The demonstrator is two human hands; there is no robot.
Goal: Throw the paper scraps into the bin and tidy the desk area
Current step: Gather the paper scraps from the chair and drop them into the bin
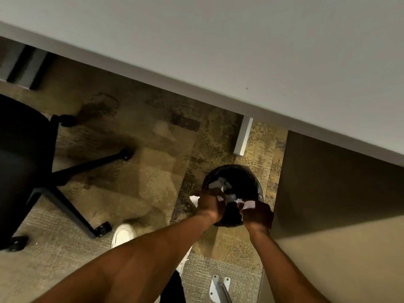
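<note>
A round black bin (238, 176) lined with a dark bag stands on the carpet under the desk edge. White paper scraps (215, 184) lie inside it. Both my hands hang over the bin's near rim. My left hand (210, 204) is closed around white paper scraps, with one piece sticking out to the left (194, 199). My right hand (258, 214) pinches a white paper scrap (249, 204) at its fingertips. A few loose pieces (231, 196) show between the two hands above the bin's opening.
The white desk top (218, 51) runs diagonally across the upper frame, with a white leg (243, 136) behind the bin. A black wheeled office chair (28, 162) stands at left. A tan panel (338, 204) rises right of the bin. My white shoe (123, 234) is on the carpet.
</note>
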